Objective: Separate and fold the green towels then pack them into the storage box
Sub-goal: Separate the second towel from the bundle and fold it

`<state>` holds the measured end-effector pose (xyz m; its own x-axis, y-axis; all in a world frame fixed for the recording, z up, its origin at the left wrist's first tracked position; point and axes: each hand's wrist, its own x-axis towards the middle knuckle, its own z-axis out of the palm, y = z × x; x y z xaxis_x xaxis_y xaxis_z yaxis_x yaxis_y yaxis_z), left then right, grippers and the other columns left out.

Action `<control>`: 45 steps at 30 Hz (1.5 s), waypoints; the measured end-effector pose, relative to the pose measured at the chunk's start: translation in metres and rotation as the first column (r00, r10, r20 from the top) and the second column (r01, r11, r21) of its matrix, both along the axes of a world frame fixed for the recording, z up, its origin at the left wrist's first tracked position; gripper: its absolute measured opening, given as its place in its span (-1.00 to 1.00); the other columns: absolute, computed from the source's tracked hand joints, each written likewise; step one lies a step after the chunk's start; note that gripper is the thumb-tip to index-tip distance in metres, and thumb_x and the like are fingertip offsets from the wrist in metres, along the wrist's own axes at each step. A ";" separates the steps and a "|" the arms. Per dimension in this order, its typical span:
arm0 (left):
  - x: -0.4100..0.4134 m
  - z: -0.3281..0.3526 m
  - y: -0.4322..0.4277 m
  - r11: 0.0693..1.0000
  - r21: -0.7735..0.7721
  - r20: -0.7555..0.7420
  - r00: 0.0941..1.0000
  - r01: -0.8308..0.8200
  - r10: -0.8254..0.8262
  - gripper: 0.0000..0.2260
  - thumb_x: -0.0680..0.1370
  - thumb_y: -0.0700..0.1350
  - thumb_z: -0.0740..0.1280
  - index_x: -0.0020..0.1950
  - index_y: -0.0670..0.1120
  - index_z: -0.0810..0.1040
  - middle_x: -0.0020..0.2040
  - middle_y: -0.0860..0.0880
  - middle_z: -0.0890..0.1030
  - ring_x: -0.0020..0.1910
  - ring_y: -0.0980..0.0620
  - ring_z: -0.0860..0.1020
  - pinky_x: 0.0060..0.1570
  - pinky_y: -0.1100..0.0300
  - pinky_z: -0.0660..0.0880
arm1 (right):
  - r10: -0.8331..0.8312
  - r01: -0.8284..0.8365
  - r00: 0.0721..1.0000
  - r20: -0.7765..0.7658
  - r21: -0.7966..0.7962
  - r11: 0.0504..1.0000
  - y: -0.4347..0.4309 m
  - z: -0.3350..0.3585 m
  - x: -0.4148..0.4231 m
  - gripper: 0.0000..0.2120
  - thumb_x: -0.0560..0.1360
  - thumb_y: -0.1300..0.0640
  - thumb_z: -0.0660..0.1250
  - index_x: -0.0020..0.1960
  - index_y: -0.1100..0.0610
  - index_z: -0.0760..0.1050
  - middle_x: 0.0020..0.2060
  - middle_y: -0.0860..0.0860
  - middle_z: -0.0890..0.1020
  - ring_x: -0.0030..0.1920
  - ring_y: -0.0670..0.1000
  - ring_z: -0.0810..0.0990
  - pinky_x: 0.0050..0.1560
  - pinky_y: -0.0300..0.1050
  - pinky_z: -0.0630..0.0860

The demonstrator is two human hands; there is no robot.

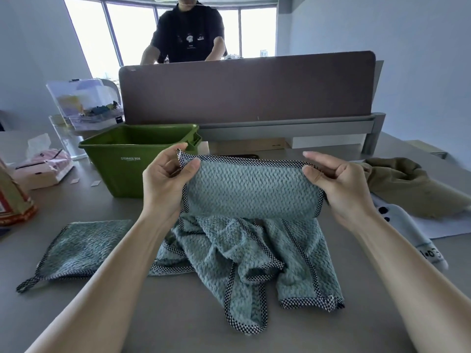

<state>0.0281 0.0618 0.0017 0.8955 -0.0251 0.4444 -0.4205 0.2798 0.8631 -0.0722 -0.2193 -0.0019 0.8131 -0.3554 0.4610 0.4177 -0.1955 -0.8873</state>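
With fingers (pixel 179 150) and thumb of the left hand (pixel 163 182) curled, pinched the top left corner of a green towel (pixel 251 189) by its checked trim; gripped the top right corner with the right hand (pixel 340 186), thumb pressed on the cloth. Held it stretched between both hands above the table (pixel 191 322), just in front of the green storage box (pixel 132 169) (marked STORAGE BOX on the near wall).

Looked into the box and made out only its green inner walls. Noted behind it, to the left, a clear lidded case (pixel 86 103) with small coloured bits inside, too blurred to name.

Counted towels: one in the hands, one folded towel (pixel 84 248) flat on the table to the left, hanging loop at its near left corner, and a crumpled heap (pixel 244 258) directly under the held one; could not tell the number tangled in it. Counted one storage box, one tissue pack (pixel 43 163) at far left, one olive cloth (pixel 413 187) and one white spotted cloth (pixel 407 235) at right. Saw another person (pixel 188 34) beyond the desk divider (pixel 244 87).
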 end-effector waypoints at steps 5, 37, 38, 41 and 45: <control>-0.001 -0.001 0.001 0.997 0.078 -0.036 0.999 0.019 -0.016 -0.86 0.51 -0.18 0.42 -0.18 0.01 0.74 -0.17 0.00 0.69 -0.07 -0.03 0.60 0.19 -0.17 0.54 | -0.005 0.005 1.000 -0.024 -0.007 1.000 -0.004 0.000 0.000 -0.86 0.39 0.27 0.51 -0.15 0.05 0.66 -0.33 -0.14 0.73 -0.24 -0.19 0.66 0.00 -0.13 0.55; -0.045 -0.009 -0.057 0.722 -0.173 -0.075 0.721 0.670 -0.688 -0.88 0.48 -0.32 0.33 -0.15 -0.11 0.59 -0.27 -0.08 0.65 -0.33 0.00 0.60 -0.27 0.15 0.59 | 0.434 -0.434 0.888 0.152 -0.034 0.900 0.072 0.012 -0.011 -0.80 0.18 -0.06 0.61 -0.25 -0.04 0.68 -0.29 -0.12 0.68 -0.24 -0.10 0.62 -0.15 -0.23 0.56; -0.044 -0.010 -0.058 0.722 -0.171 -0.087 0.720 0.670 -0.689 -0.84 0.51 -0.36 0.30 -0.14 -0.12 0.58 -0.23 -0.12 0.65 -0.27 -0.06 0.59 -0.21 0.09 0.58 | 0.433 -0.432 0.888 0.158 -0.040 0.901 0.071 0.011 -0.010 -0.78 0.19 -0.09 0.62 -0.24 -0.04 0.68 -0.26 -0.12 0.68 -0.21 -0.08 0.62 -0.11 -0.21 0.56; -0.040 -0.014 -0.060 0.714 -0.134 -0.098 0.708 0.687 -0.699 -0.85 0.55 -0.40 0.30 -0.07 -0.16 0.53 -0.06 -0.25 0.59 -0.07 -0.16 0.56 -0.01 -0.02 0.55 | 0.454 -0.452 0.872 0.185 -0.054 0.890 0.072 0.011 -0.008 -0.80 0.23 -0.08 0.61 -0.23 -0.05 0.66 -0.10 -0.10 0.68 -0.03 -0.06 0.64 0.05 -0.18 0.55; -0.042 -0.005 -0.061 0.730 -0.069 -0.115 0.722 0.680 -0.683 -0.50 0.12 -0.22 0.70 -0.11 -0.16 0.47 -0.15 -0.12 0.66 -0.23 -0.02 0.64 -0.19 0.14 0.63 | 0.534 -0.527 0.837 0.122 -0.086 0.846 0.074 0.013 -0.011 -0.84 0.36 0.09 0.56 -0.22 -0.09 0.59 0.22 0.09 0.65 0.27 0.04 0.60 0.24 -0.06 0.53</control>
<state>-0.0139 0.0010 -0.0035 0.6873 -0.6422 0.3393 0.0001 0.4672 0.8842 -0.0830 -0.1448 0.0114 0.7990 0.1371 0.5855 0.5847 0.0507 -0.8097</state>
